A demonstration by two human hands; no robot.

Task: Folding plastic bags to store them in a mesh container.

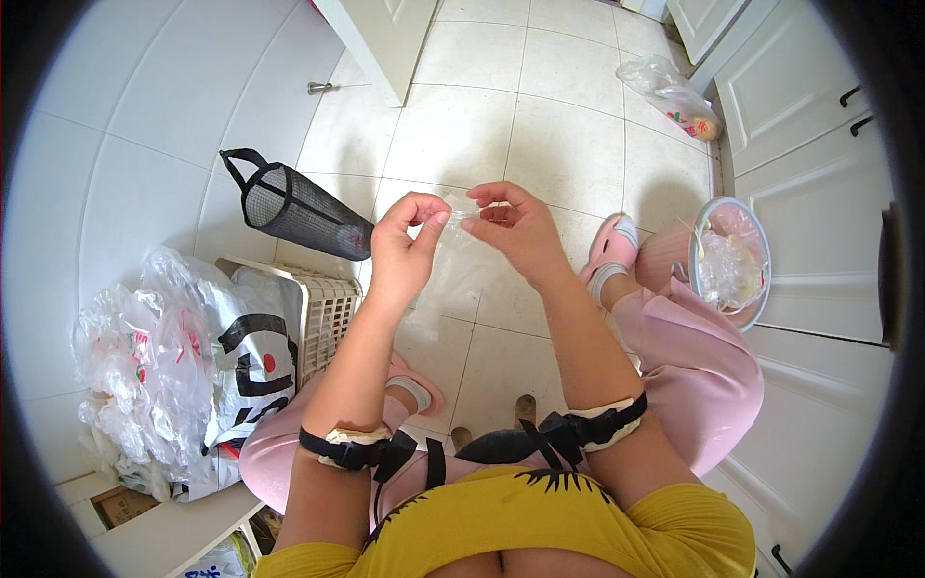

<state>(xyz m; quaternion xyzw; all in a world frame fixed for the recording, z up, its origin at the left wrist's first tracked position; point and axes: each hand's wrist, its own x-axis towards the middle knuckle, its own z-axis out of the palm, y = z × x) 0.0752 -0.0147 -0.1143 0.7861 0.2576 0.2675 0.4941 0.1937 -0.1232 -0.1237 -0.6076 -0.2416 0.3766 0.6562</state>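
Note:
A clear thin plastic bag [457, 264] hangs in front of me above the tiled floor, hard to make out against the pale tiles. My left hand [412, 242] pinches its gathered top edge between thumb and forefinger. Just to the right, my right hand [517, 227] has its thumb and fingers spread apart. Its thumb tip is close to the bag's top; whether it touches the plastic cannot be told. Beyond my left wrist, a black mesh bag holder [307, 209] with a strap handle hangs by the wall, something pale inside its lower end.
Left of me stands a cream plastic basket [329, 318] beside a heap of crumpled plastic bags [155, 361]. A pink bin [661, 253] with a lined rim stands by my right foot, near white cabinets [802, 238]. Farther off lies a filled plastic bag [668, 94]; a door [386, 43] juts in.

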